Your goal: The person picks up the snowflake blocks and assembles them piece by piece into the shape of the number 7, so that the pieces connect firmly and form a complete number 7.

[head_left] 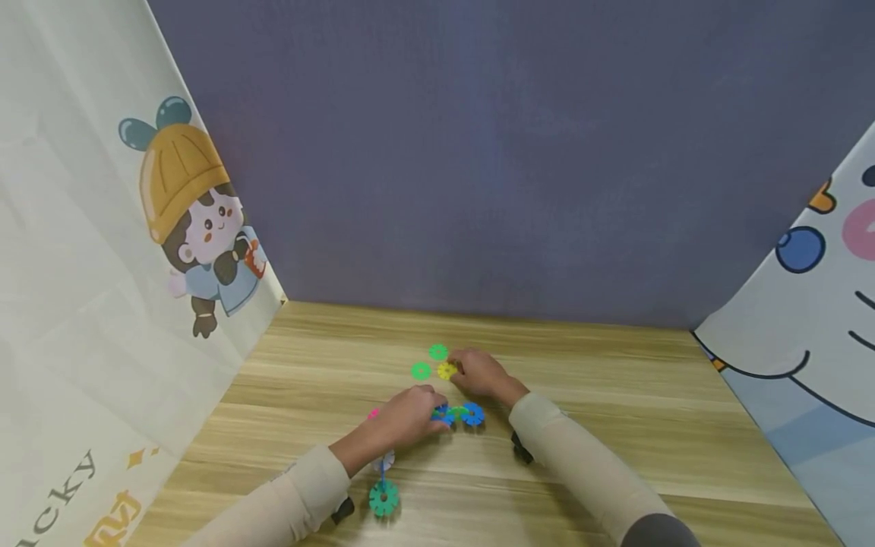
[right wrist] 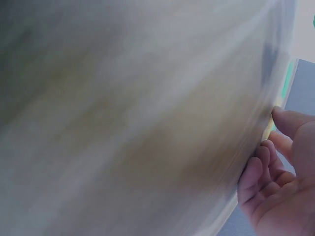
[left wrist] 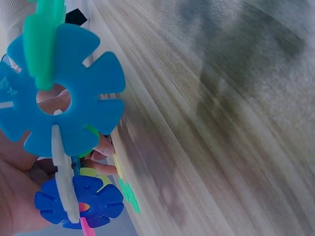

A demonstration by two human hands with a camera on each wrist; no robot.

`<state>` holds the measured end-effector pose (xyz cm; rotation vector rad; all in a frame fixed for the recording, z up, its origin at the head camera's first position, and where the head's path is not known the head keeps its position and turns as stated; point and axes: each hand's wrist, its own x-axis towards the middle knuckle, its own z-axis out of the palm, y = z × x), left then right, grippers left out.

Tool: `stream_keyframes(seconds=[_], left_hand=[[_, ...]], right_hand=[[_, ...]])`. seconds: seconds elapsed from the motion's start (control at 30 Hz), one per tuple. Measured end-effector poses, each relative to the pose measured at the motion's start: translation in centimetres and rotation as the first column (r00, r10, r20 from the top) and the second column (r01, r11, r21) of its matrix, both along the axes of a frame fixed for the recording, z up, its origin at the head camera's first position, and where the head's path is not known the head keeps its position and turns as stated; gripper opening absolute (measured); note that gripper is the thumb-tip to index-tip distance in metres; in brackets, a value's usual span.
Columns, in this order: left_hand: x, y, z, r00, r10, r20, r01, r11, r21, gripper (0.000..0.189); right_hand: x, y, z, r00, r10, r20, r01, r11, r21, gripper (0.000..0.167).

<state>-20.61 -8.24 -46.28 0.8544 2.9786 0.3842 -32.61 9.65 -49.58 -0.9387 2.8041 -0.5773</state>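
Note:
My left hand (head_left: 408, 417) grips a linked chain of plastic snowflake discs. From its fingers a blue disc (head_left: 472, 414) sticks out on the right, and a teal-green disc (head_left: 383, 497) hangs at the chain's near end. Close up in the left wrist view are a large light-blue disc (left wrist: 98, 118), a white disc (left wrist: 64, 172) slotted into it, and a dark-blue disc (left wrist: 103, 194). Farther forward, my right hand (head_left: 481, 372) pinches the edge of a yellow snowflake disc (head_left: 446, 371) at the tabletop, thumb and index finger on it. The palm hides part of the chain.
Two loose green discs, one nearer (head_left: 421, 371) and one farther (head_left: 438, 352), lie beside the yellow one on the wooden table (head_left: 615, 425). A dark cloth wall (head_left: 478, 152) rises behind the table, with printed white panels (head_left: 61, 228) at both sides.

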Motion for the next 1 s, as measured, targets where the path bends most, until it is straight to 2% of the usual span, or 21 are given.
stream_keyframes(seconds=[0.33, 0.77, 0.9, 1.0], left_hand=[[0.1, 0.1, 0.1, 1.000, 0.010, 0.016, -0.010, 1.000, -0.009, 0.035], [0.1, 0.0, 0.1, 1.000, 0.008, 0.015, -0.008, 1.000, -0.015, 0.038], [0.1, 0.0, 0.1, 1.000, 0.010, 0.015, -0.010, 1.000, -0.016, 0.039], [0.1, 0.0, 0.1, 1.000, 0.016, 0.020, -0.016, 1.000, -0.015, 0.040]], right_hand=[[0.0, 0.1, -0.1, 0.999, -0.023, 0.036, 0.023, 1.000, -0.019, 0.033], [-0.2, 0.5, -0.3, 0.986, -0.071, 0.150, 0.090, 0.989, -0.118, 0.028], [-0.1, 0.8, -0.2, 0.990, -0.053, 0.130, 0.070, 0.989, -0.128, 0.030], [-0.1, 1.0, -0.3, 0.995, -0.022, 0.102, 0.036, 0.990, -0.133, 0.019]])
